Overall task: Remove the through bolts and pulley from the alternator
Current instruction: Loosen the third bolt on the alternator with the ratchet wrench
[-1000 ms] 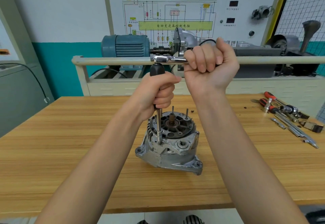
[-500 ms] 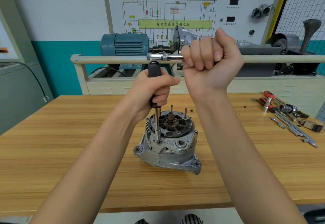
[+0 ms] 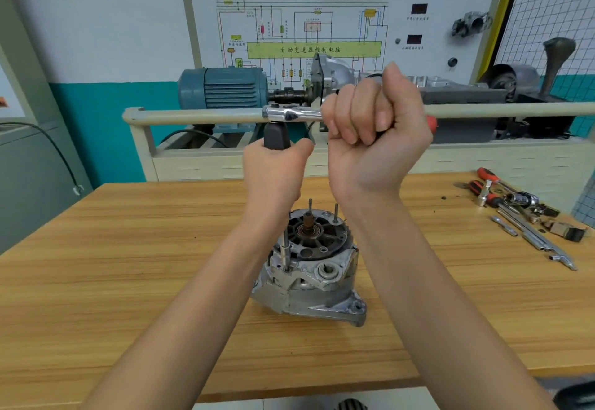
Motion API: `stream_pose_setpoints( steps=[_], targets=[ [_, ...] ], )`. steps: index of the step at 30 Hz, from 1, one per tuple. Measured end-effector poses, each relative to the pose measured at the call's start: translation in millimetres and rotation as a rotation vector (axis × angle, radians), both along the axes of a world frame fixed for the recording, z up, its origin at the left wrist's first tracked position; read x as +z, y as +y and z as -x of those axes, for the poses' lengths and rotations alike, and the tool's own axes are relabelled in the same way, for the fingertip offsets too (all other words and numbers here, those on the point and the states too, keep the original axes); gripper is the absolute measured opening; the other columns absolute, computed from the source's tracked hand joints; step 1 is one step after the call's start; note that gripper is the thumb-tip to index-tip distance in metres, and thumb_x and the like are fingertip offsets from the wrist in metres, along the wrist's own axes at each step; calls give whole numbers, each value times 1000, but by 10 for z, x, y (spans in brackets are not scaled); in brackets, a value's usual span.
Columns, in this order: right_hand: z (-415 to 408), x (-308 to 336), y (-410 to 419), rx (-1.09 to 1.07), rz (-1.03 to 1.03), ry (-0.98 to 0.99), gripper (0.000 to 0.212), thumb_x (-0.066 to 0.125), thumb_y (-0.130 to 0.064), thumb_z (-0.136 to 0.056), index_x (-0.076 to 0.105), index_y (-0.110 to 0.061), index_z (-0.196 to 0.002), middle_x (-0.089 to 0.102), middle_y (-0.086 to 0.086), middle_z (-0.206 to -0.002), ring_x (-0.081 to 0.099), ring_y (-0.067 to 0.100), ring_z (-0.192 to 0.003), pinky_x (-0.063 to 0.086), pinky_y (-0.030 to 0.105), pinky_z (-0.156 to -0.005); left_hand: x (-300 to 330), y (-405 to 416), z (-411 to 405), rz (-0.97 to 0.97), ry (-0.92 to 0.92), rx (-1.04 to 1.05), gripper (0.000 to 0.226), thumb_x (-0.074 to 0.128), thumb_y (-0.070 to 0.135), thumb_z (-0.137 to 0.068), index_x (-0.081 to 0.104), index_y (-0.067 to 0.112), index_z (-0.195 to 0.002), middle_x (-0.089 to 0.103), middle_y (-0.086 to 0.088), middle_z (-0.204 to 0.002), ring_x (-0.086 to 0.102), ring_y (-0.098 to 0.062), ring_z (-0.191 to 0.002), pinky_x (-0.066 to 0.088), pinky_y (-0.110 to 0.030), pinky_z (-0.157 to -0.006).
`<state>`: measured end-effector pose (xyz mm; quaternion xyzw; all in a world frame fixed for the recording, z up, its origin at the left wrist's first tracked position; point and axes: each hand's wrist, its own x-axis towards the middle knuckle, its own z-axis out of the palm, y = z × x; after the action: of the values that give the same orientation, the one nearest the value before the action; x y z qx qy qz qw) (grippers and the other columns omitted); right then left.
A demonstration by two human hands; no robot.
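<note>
A grey alternator (image 3: 309, 284) stands on the wooden table (image 3: 128, 281), its open end with the shaft facing up. Two thin through bolts (image 3: 335, 213) stick up at its far rim. A long extension bar (image 3: 284, 250) runs straight down into a bolt hole on the left of the housing. My left hand (image 3: 273, 174) grips the bar's black handle (image 3: 276, 136). My right hand (image 3: 373, 139) is closed around the chrome ratchet wrench (image 3: 289, 112), which lies level on top of the black handle, its handle pointing right.
Loose tools (image 3: 521, 213) with red handles, sockets and bars lie at the table's right edge. Behind the table stands a training bench with a cream rail (image 3: 193, 116), a blue motor (image 3: 222, 87) and a wiring-diagram board (image 3: 306, 33).
My right hand has swung the ratchet handle a little toward me while the left hand slid up the black handle. The alternator has stayed in place.
</note>
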<state>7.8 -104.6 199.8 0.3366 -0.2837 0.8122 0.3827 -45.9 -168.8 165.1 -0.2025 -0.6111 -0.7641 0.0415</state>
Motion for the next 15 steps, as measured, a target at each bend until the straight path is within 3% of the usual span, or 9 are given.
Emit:
stream_pose_setpoints(
  steps=[2,4,8,12,15],
  targets=[
    [-28,-11,-86,-108,-39,72,41,38,-3,-86,37,-19,-48,29,-4,-35,24,9,-34,18,29,-45,-13,-4,-12,20,29,3,34,58,-1,-78,35,17,-61,26,-1,-54,21,-16,-46,20,-22,-43],
    [-43,-4,-92,-98,-51,86,44,38,-2,-86,36,-19,-45,28,-4,-35,23,9,-33,16,29,-45,-10,-76,-1,46,58,-126,37,59,-1,-78,35,18,-57,27,2,-47,21,-12,-39,20,-18,-40],
    [-1,70,78,136,34,-83,60,32,-7,-94,33,-18,-35,24,-6,-32,18,9,-32,20,23,-41,31,-289,135,67,84,-615,32,64,18,-76,38,15,-57,29,7,-39,22,-8,-31,23,-17,-37],
    [91,112,179,432,192,-167,52,41,-13,-85,32,-16,-34,22,-4,-31,21,10,-28,18,20,-40,35,-349,200,9,-41,-980,38,75,23,-68,43,16,-49,31,8,-35,23,-3,-27,25,-13,-32],
    [105,105,181,455,252,-152,50,41,-13,-84,32,-16,-34,22,-4,-31,21,10,-27,17,20,-39,46,-302,173,73,-59,-874,46,62,15,-79,34,19,-43,25,9,-33,18,-4,-26,19,-13,-32]
  ],
)
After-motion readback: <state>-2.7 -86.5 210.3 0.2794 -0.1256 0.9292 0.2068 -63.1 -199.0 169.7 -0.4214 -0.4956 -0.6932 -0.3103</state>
